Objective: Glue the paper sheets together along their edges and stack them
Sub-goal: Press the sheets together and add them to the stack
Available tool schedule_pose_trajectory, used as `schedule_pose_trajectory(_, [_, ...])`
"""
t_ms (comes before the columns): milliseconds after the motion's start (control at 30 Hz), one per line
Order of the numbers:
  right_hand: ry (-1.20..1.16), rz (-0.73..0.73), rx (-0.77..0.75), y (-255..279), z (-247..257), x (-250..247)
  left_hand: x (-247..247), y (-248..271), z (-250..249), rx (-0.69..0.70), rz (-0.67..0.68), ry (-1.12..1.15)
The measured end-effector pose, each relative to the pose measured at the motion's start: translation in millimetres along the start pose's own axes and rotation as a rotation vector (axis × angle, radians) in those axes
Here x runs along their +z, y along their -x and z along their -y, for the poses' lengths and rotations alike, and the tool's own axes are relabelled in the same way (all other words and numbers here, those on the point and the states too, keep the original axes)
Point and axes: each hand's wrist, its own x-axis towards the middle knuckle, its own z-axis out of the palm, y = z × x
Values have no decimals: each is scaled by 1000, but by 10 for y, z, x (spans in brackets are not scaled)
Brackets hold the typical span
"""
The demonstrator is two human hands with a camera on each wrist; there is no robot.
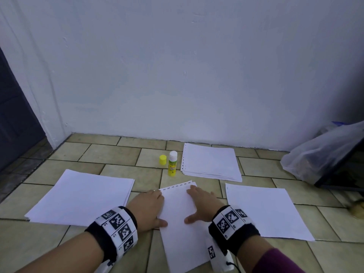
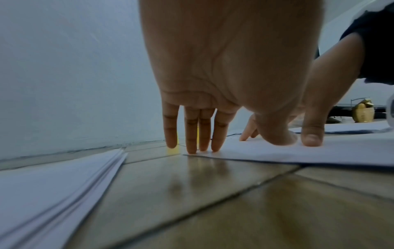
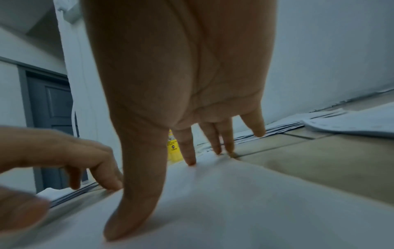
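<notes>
The main risk here is misalignment: the top sheet of the centre paper pair sits slightly skewed, a second perforated edge peeking out beyond it at the far end, and if the glue there is still wet, uneven pressure could slide the thin sheets and set them crooked, or crease them. The left hand lies flat with straight fingers on the pair's left edge, thumb on the paper; the right hand presses the right part likewise, fingers extended, thumb splayed; neither grasps anything. A forward sweep could also tip the glue stick, which stands uncapped and upright just beyond the pair, its yellow cap beside it; left open, it may dry out. The sheets are smooth, matte white, limp, with punched strips along one edge. Left of the glue stick lies a loose pile, right of it another, and nearer on the right a third, all on glossy beige floor tiles.
</notes>
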Motion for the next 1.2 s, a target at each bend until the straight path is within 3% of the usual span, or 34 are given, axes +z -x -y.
schedule_pose_trajectory(167, [250,11,-65,31,194,-36,-88,-47,93,81,-75,-46])
schedule_pose_trajectory(267, [302,-11,-148,-18,330,-11,-20,-78,172,178,-27,57])
schedule_pose_trajectory(400, [225,-51,-154,-47,296,-8,41,-59,238,108,8,39])
schedule_pose_trajectory(567, [93,28,-49,39,-22,-37,34,-64,220,44,-34,-46])
schedule_pose_trajectory(767, [68,86,-8,188,-363,-60,119,-100,291,26,-8,11])
schedule_pose_trajectory(1000, [26,19,48,174,-373,-106,68,-116,378,-9,90,150])
schedule_pose_trajectory(1200, [-68,3,107,144,-443,-79,120,-154,422,-38,196,73])
